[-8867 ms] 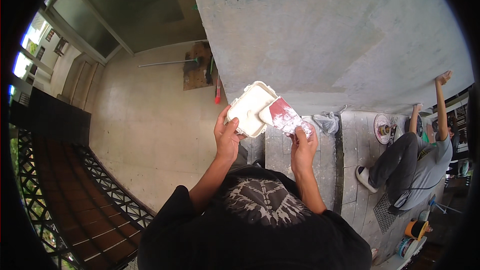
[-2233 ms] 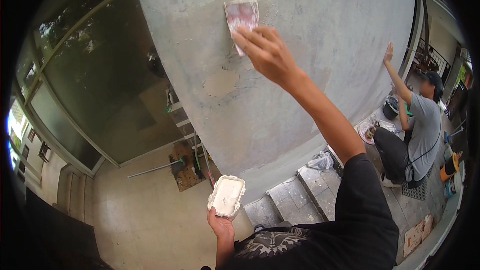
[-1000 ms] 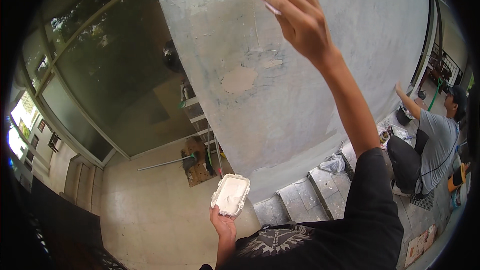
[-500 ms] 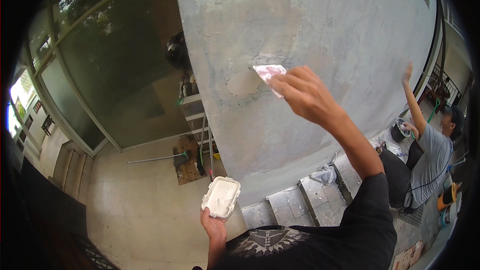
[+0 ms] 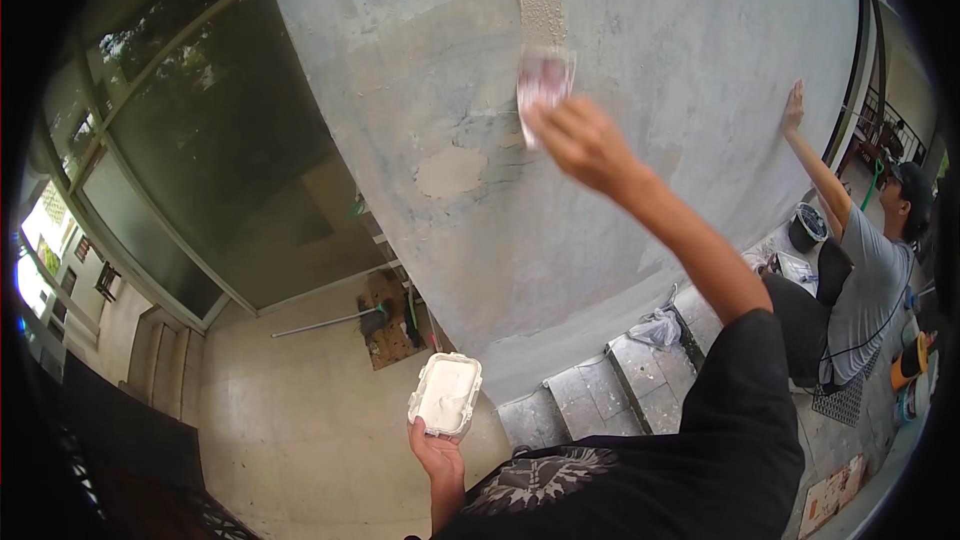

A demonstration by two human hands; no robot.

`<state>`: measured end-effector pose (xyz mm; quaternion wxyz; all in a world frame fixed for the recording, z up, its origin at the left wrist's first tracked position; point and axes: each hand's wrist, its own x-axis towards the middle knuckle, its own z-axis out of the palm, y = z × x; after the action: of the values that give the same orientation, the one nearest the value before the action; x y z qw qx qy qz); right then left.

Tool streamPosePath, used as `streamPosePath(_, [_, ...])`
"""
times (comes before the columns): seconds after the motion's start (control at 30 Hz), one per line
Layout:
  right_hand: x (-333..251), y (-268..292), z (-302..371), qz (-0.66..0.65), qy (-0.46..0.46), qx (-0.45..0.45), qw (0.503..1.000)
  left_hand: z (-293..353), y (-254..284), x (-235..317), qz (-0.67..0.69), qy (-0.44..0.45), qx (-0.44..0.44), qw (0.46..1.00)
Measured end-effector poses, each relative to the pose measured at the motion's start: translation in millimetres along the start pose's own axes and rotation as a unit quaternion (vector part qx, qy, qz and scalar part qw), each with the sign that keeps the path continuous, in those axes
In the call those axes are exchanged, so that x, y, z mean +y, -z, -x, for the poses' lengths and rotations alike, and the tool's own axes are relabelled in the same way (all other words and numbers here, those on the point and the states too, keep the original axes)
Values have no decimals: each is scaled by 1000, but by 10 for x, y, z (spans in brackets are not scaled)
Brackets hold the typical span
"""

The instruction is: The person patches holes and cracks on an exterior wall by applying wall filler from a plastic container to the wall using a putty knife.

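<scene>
My right hand (image 5: 585, 145) is closed round a flat putty scraper (image 5: 546, 80), smeared white and pinkish and blurred by motion. Its blade meets the grey wall (image 5: 660, 70) at the lower end of a fresh wet strip of filler (image 5: 541, 10). Lower on the left, a smooth pale patch (image 5: 450, 171) marks the wall. With my left hand (image 5: 438, 452) I hold up a rectangular plastic tub (image 5: 414, 402) from its near end. Creamy white putty (image 5: 447, 390) fills the tub.
Stone steps (image 5: 588, 395) run along the wall's foot, with a plastic bag (image 5: 655, 329) on them. At right a co-worker (image 5: 872, 275) sits with a raised hand on the wall, beside a black bucket (image 5: 807, 228). A broom (image 5: 330, 322) lies on the left floor near stained cardboard (image 5: 390, 330).
My right hand has moved up, and a textured strip of wet filler now shows above the scraper. My left hand still holds the tub. The co-worker's raised hand now rests on the wall.
</scene>
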<state>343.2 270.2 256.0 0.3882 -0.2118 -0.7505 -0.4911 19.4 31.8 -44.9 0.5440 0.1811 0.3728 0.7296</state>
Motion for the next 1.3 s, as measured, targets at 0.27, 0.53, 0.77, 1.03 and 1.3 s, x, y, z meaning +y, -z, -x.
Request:
streamPosePath(0.27, [-161,399,152,-74,-40,20,996,150,-160,187,-28,-1,18,999])
streamPosePath(0.53, [1123,91,-954,34,46,156,986,235,-333,216,-31,-36,0,999])
streamPosePath(0.77, [629,-147,-160,-126,0,-39,991,405,-399,322,-21,-2,74,997])
streamPosePath(1.03, [674,184,-238,-83,-30,-25,996,362,-491,349,-49,6,45,998])
streamPosePath(1.3, [1051,-43,-629,29,-23,48,998,403,-598,302,-42,9,-4,999])
